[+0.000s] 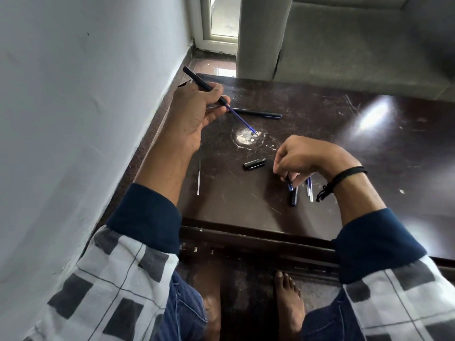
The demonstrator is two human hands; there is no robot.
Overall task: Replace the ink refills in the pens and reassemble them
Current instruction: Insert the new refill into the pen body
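Gripping a black pen barrel [204, 86] left of centre, the left hand [194, 114] holds it with the blue refill [242, 120] protruding; the right hand [302, 156] pinches a small blue-tipped piece [290, 186] above the dark table [344, 143], beside loose refills [310, 190].

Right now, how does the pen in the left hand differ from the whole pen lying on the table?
The pen barrel in the left hand is held tilted, its blue refill sticking out; the capped pen lies flat on the table, no refill showing. Both are slim and black.
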